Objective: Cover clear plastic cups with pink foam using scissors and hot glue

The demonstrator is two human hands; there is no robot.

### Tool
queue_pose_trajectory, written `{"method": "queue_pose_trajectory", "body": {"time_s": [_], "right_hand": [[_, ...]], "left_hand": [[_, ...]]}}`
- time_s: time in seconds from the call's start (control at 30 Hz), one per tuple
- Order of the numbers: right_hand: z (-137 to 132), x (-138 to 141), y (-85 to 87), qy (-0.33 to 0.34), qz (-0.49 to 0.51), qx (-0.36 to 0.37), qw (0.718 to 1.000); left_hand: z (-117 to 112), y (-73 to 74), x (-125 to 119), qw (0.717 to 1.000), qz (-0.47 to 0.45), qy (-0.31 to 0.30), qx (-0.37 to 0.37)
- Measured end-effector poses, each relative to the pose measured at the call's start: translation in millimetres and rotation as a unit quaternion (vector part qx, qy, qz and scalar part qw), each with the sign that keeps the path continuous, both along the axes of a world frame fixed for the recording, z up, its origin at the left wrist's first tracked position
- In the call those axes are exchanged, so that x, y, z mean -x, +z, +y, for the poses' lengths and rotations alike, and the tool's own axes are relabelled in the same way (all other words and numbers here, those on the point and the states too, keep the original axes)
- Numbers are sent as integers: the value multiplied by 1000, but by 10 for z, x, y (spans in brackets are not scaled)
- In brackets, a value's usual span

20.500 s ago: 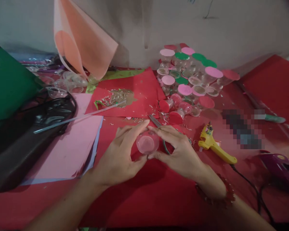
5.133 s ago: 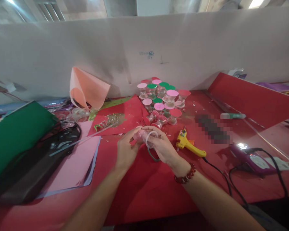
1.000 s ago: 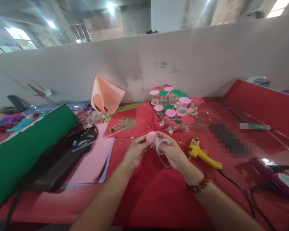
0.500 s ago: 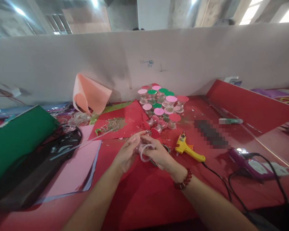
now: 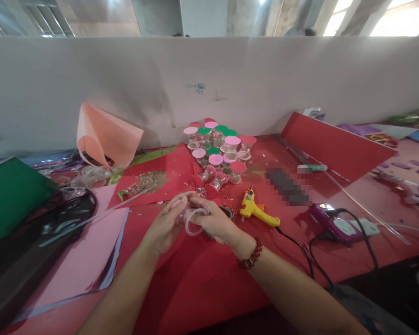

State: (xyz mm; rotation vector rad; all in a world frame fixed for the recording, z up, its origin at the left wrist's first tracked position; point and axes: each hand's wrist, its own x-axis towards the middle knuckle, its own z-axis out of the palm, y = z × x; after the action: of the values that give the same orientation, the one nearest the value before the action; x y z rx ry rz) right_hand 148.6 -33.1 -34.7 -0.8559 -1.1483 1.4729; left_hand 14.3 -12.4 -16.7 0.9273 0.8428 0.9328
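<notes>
Between my two hands is a small clear plastic cup (image 5: 196, 222), its round rim turned towards me. My left hand (image 5: 165, 224) is closed around its far left side, fingertips near those of the other hand. My right hand (image 5: 216, 220) grips it from the right, with fingers over the top; a bead bracelet circles that wrist. Much of the cup is hidden by the fingers. Partly behind my right hand lies a dark green ring-shaped thing (image 5: 226, 213), perhaps scissors handles or tape. Just beyond stand several clear cup pairs (image 5: 235, 177) topped with pink, red and green discs.
A yellow glue gun (image 5: 260, 212) lies right of my hands, its cord running to a purple power strip (image 5: 335, 226). Red paper (image 5: 174, 174) with scraps is at the left. Farther left are pink sheets (image 5: 77, 260) and a black bag (image 5: 38, 246). A red board (image 5: 335, 144) leans at right.
The view has swung to the right, so the table things sit farther left in the picture. Both hands keep their hold on the cup with little change in pose.
</notes>
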Motion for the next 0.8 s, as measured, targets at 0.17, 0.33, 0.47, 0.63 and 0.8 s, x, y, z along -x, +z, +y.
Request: {"method": "queue_pose_trajectory", "body": {"time_s": [0.17, 0.33, 0.47, 0.63, 0.8], "right_hand": [[-6, 0, 15, -18, -25, 1, 1000], [-17, 6, 59, -20, -23, 19, 999], [-15, 9, 62, -15, -26, 32, 999], [-19, 8, 48, -26, -42, 12, 999], [-10, 8, 12, -33, -61, -7, 998]], "left_hand": [[-12, -32, -37, 1000, -12, 7, -27], [-2, -29, -34, 1000, -14, 13, -15], [16, -18, -28, 1000, -16, 10, -5], [12, -46, -36, 999, -29, 13, -6], [-17, -63, -79, 999, -36, 38, -12]]}}
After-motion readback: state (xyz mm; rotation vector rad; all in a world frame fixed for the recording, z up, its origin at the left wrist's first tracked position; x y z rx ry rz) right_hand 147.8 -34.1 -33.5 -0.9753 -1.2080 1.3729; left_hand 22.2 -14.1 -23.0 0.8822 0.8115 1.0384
